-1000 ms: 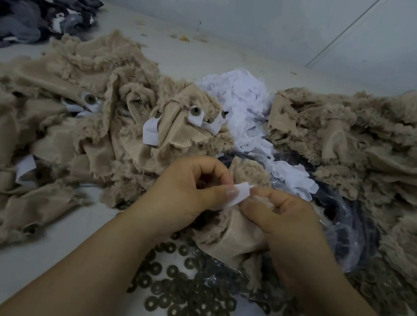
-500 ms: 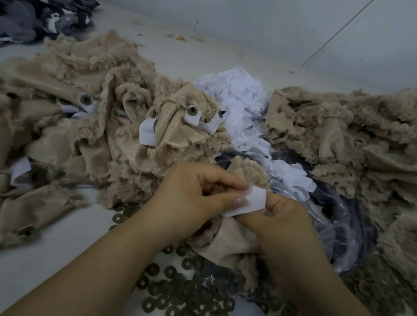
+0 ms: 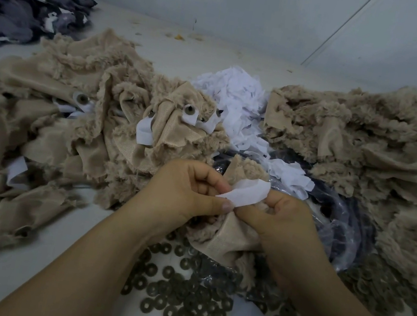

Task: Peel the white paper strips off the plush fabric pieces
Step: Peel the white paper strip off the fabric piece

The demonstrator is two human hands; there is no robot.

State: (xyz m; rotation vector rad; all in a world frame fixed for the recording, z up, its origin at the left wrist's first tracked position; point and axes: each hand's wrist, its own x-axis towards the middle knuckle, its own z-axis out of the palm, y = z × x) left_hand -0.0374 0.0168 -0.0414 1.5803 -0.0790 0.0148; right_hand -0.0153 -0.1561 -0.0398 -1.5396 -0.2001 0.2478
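The left hand (image 3: 185, 192) pinches the near end of the white paper strip (image 3: 245, 195), whose long axis runs up and right toward the right hand (image 3: 281, 224), which grips the plush fabric piece (image 3: 227, 237) beneath.

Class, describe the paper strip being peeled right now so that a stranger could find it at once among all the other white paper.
Start at the two hands meeting at the middle. The left hand and right hand pinch one white strip over a tan plush piece. Unlike the scrap heap behind, it alone is in fingers.
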